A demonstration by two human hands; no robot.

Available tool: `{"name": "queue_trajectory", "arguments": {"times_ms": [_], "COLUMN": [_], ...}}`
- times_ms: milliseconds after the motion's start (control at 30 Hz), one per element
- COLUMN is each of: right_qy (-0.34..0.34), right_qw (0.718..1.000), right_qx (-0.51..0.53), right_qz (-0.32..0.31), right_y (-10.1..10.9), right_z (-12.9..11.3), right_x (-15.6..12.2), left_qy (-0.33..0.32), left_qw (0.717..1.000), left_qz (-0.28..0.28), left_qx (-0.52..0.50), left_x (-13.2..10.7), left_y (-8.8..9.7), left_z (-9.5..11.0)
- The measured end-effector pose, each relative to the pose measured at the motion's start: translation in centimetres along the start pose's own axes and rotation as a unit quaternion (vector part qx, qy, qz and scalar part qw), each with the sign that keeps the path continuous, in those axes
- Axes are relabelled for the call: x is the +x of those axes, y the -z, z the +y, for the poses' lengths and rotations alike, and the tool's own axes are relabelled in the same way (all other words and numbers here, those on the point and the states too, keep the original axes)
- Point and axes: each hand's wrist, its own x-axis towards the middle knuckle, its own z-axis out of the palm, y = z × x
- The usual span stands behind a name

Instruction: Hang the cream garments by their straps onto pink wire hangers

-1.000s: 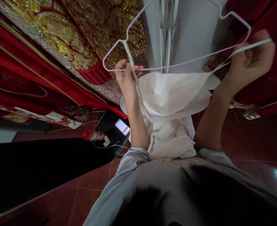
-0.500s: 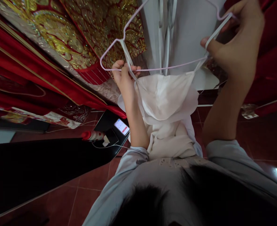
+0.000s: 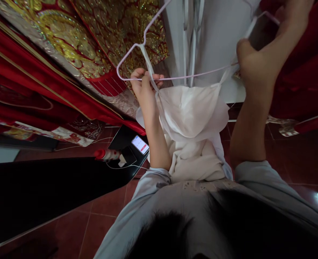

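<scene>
A pale pink wire hanger spans the space between my hands, with a white strappy garment hanging from it. My left hand pinches the garment's left strap, close to the hanger's bottom bar. That strap runs up over the hanger's left shoulder. My right hand, smeared by motion, is at the hanger's right end, thumb spread away from the fingers. The right strap reaches up to the hanger there. Most of the right fingers are hidden, so their grip does not show.
Red and gold sequinned garments hang at the left, with red cloth at the right. A black surface at lower left bears a lit phone, a red-capped bottle and a white cable. Red tiles cover the floor.
My right hand has moved up and outward, its thumb now apart from the strap it was spreading. The left hand keeps its pinch, shifted only slightly.
</scene>
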Motion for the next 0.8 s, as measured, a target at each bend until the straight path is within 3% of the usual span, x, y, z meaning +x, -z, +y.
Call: {"name": "queue_trajectory", "arguments": {"times_ms": [33, 100, 200, 267, 467, 600, 733, 800], "right_qy": [0.054, 0.124, 0.042, 0.019, -0.011, -0.012, -0.013, -0.014], "right_qw": [0.998, 0.992, 0.968, 0.944, 0.953, 0.957, 0.959, 0.959], "right_qx": [0.019, 0.011, -0.008, -0.054, -0.111, -0.112, -0.119, -0.124], "right_qz": [0.015, -0.03, -0.246, -0.324, -0.28, -0.266, -0.259, -0.255], "right_y": [-0.3, -1.2, -3.1, -4.2, -5.5, -5.9, -5.8, -5.6], "right_z": [-0.7, -2.0, -3.1, -3.1, -2.9, -2.8, -2.8, -3.1], "right_x": [-0.6, -2.0, -4.2, -5.4, -7.3, -7.7, -7.8, -7.8], "left_qy": [-0.007, -0.018, -0.03, -0.023, -0.003, 0.004, 0.04, 0.012], "left_qw": [1.0, 0.999, 0.998, 0.999, 0.993, 0.984, 0.981, 0.982], "left_qz": [-0.005, -0.026, -0.032, -0.039, -0.108, -0.157, -0.177, -0.177], "left_qx": [0.013, 0.037, 0.041, 0.029, 0.051, 0.088, 0.073, 0.059], "left_x": [0.2, 0.6, 0.7, 0.3, -0.5, -0.7, -2.1, -2.7], "left_y": [0.2, 0.7, 1.3, 1.5, 2.0, 3.5, 5.1, 5.1], "left_z": [-0.3, -0.9, -0.9, -0.5, 0.7, 1.3, 3.9, 5.2]}}
